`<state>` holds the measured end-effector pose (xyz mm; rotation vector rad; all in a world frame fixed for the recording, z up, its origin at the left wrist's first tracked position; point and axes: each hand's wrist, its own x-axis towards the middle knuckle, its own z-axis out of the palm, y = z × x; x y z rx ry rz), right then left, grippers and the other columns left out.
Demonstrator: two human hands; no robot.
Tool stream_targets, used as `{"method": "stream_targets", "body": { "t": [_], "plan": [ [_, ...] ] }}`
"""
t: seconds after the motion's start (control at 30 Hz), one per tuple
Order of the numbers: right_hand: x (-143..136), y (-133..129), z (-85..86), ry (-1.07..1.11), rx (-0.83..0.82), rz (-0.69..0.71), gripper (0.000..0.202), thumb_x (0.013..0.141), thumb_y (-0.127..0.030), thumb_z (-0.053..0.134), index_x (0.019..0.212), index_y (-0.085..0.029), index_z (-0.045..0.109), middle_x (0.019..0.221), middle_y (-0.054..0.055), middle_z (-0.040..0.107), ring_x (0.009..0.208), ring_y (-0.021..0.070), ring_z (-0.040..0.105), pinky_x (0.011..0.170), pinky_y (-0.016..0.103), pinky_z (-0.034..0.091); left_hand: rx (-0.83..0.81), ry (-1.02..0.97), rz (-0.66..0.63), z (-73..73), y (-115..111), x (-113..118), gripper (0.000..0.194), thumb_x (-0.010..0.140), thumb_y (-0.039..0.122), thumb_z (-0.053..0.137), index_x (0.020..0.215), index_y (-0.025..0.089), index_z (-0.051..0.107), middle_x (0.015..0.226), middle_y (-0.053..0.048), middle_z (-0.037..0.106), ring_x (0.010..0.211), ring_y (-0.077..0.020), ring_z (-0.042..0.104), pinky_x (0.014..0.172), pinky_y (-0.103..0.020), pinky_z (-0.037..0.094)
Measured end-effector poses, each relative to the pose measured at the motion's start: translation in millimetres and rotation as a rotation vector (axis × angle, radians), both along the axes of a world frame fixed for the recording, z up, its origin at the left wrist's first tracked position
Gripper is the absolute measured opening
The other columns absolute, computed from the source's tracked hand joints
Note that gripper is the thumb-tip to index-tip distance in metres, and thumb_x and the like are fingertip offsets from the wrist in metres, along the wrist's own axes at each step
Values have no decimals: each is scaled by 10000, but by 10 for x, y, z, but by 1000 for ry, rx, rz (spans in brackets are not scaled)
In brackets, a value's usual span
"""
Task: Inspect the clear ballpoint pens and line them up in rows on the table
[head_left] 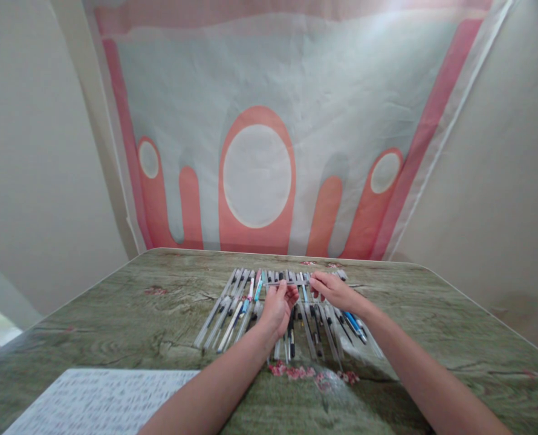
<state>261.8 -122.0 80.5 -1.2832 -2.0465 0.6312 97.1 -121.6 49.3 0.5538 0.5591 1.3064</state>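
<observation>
Between my two hands a slim translucent pen [298,283] is held level above the pens on the table. My left hand [278,307] is closed, with its thumb against the pen's left part and the other fingers curled. At the pen's right end, my right hand [335,290] is closed in a pinch. Below them lie two rows of pens [214,319], mostly clear with dark parts and set roughly side by side. A light blue pen [259,287] and a blue pen [353,323] stand out. My left hand and forearm hide some pens in the middle.
The wood-grain table [115,314] has printed pink flowers near its front. A sheet covered in handwriting [101,402] lies at the front left, partly under my left forearm. Behind the table hangs a grey cloth with pink shapes [205,78].
</observation>
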Motion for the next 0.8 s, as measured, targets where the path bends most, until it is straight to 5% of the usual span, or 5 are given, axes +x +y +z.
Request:
{"method": "stream_targets", "body": {
  "t": [0.23,0.5,0.8],
  "plan": [
    [-8,9,-10,80,-55,3,285,836,-401,320,782,-177,487,635,-3,555,547,99,519,461,198,393,-8,19,4,13,-11,9,121,759,235,527,772,129,469,675,-33,563,592,-77,540,603,-203,456],
    [-4,30,-35,102,-114,-17,394,837,-450,267,662,-166,476,569,-2,521,501,97,497,475,211,393,1,36,-4,-3,4,-5,123,766,240,516,779,130,465,681,-30,563,593,-71,536,599,-194,451],
    [-13,-9,-52,26,-31,-21,278,823,-407,352,731,-171,465,590,-17,519,531,95,475,516,212,369,-14,52,11,-47,6,2,119,765,240,518,769,138,457,659,-18,556,570,-67,530,587,-194,450]
  ]
}}
